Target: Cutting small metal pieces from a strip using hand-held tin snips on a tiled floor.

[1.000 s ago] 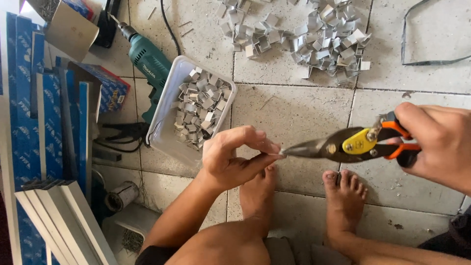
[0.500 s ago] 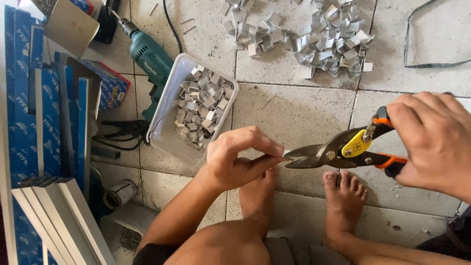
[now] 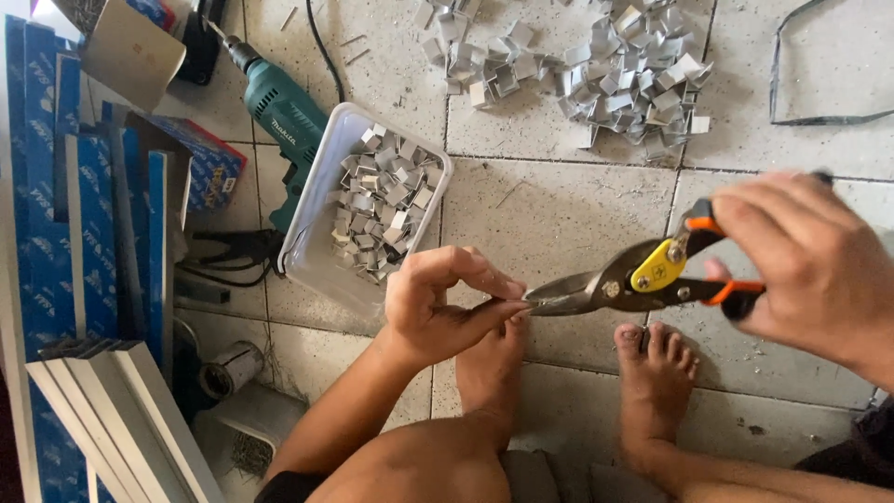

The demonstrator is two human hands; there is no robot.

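Pinching something tiny, left hand unchanged; right hand (gripping snips) now higher.

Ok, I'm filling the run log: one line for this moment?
left hand: pinching small metal piece | right hand: holding snips, tips at the piece | tray: beside left hand

- Bare floor tiles lay open between the white tray and the scattered pile of metal clips.
- The left hand and right hand hung above the feet, joined by the tin snips.
- The green drill, its cord and the blue-wrapped profiles crowded the left.
- A bent strip, seemingly metal, lay at far right.
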